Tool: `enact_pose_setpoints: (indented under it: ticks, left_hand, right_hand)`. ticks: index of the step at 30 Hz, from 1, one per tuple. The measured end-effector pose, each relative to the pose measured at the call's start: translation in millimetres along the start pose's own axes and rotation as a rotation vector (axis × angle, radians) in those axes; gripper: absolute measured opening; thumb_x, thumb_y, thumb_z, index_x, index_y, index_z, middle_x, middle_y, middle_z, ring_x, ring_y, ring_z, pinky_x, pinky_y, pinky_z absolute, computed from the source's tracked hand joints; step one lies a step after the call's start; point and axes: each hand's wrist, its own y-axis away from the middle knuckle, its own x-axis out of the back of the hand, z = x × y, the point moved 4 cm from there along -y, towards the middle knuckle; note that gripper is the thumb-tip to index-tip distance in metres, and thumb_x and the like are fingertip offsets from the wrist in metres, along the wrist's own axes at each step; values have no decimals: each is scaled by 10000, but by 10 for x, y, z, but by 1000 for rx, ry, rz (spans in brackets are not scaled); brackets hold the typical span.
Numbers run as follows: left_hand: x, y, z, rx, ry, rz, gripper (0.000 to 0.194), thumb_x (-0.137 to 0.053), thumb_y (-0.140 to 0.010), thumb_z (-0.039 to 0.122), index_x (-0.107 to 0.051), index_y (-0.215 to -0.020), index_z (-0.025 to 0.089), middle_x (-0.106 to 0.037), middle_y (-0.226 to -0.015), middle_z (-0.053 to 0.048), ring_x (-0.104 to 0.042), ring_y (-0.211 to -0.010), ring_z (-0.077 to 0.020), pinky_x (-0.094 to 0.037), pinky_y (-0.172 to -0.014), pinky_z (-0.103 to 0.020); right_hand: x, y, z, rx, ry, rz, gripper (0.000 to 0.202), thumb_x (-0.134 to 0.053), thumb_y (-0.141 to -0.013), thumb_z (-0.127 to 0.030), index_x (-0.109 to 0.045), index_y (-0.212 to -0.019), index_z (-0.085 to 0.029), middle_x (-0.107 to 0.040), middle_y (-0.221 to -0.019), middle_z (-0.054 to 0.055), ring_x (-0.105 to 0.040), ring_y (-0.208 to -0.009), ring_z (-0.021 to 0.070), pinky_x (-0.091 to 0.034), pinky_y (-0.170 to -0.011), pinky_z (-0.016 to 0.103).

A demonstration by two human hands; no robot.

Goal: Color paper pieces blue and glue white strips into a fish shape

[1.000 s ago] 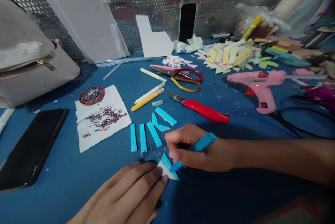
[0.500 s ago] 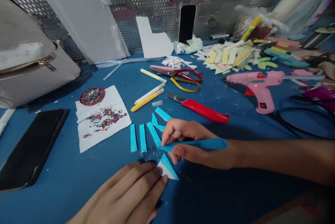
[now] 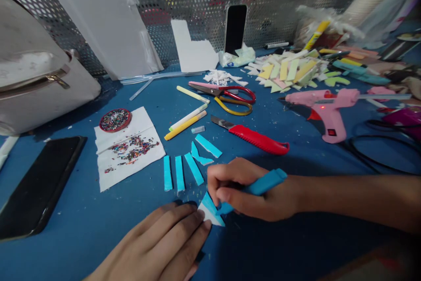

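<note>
My right hand (image 3: 246, 189) is closed around a blue marker (image 3: 268, 181), its tip touching the edge of a small triangular piece (image 3: 208, 211). That piece is part white, part blue, and lies flat on the blue table. The fingertips of my left hand (image 3: 164, 237) press on its left side; the fingers are stretched out flat. Just beyond my hands lie several blue strips (image 3: 179, 173) and a bent blue piece (image 3: 199, 155). A red-handled cutter (image 3: 258, 138) rests behind my right hand, its blade pointing left.
Scissors (image 3: 226, 94), markers (image 3: 186, 126) and a pile of foam scraps (image 3: 289, 70) lie farther back. A pink glue gun (image 3: 329, 108) with a cable is at right. Left are a paper (image 3: 131, 154) with beads, a black phone (image 3: 42, 184) and a bag (image 3: 39, 75).
My right hand has turned and brought the marker tip down from above the strips onto the triangular piece. More of the strips shows. My left hand has stayed in place.
</note>
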Motion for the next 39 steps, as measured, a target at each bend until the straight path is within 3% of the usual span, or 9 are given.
enact_pose_setpoints:
  ticks: [4, 10, 27, 31, 35, 39]
  left_hand:
    - [59, -14, -16, -5, -16, -6, 320, -382, -1046, 276, -660, -1199, 240, -697, -1167, 69, -620, -1106, -88, -407, -1047, -179]
    - [58, -20, -18, -12, -28, -24, 309, -399, -1040, 276, -648, -1219, 241, -691, -1183, 58, -625, -1108, -94, -448, -1015, -176]
    - [45, -21, -14, -1, -5, -26, 316, -390, -1042, 265, -651, -1217, 238, -688, -1183, 58, -606, -1128, -84, -380, -1074, -168]
    - [59, -24, -17, 3, 8, 53, 330, -377, -1046, 270, -679, -1172, 226, -708, -1132, 41, -619, -1099, -82, -386, -1071, -165]
    - [36, -16, -26, -5, 16, -21, 303, -425, -1031, 274, -645, -1231, 221, -696, -1168, 25, -621, -1113, -102, -440, -1037, -176]
    - [41, -15, -27, -13, 1, -17, 305, -415, -1034, 278, -647, -1226, 227, -695, -1168, 38, -622, -1113, -99, -444, -1032, -175]
  right_hand:
    - [-14, 4, 26, -25, 50, 31, 247, -552, -910, -252, -412, -725, -168, -371, -618, -69, -313, -552, 59, -272, -502, 190]
    - [-28, 12, 47, -24, 31, 6, 291, -572, -896, -225, -353, -710, -178, -347, -620, -73, -311, -568, 56, -255, -512, 195]
    - [-30, 12, 52, -44, 25, 1, 274, -578, -887, -223, -366, -721, -177, -366, -626, -72, -330, -573, 56, -260, -515, 191]
    - [-33, -2, 45, -34, 29, -15, 295, -568, -894, -240, -353, -701, -178, -344, -610, -74, -311, -558, 56, -246, -506, 196]
    - [-20, -2, 48, -51, 41, 2, 278, -558, -906, -263, -364, -725, -182, -362, -633, -69, -326, -572, 64, -264, -517, 195]
    - [-33, 14, 53, -41, 34, -17, 285, -556, -908, -260, -362, -716, -180, -356, -628, -69, -324, -571, 61, -256, -514, 197]
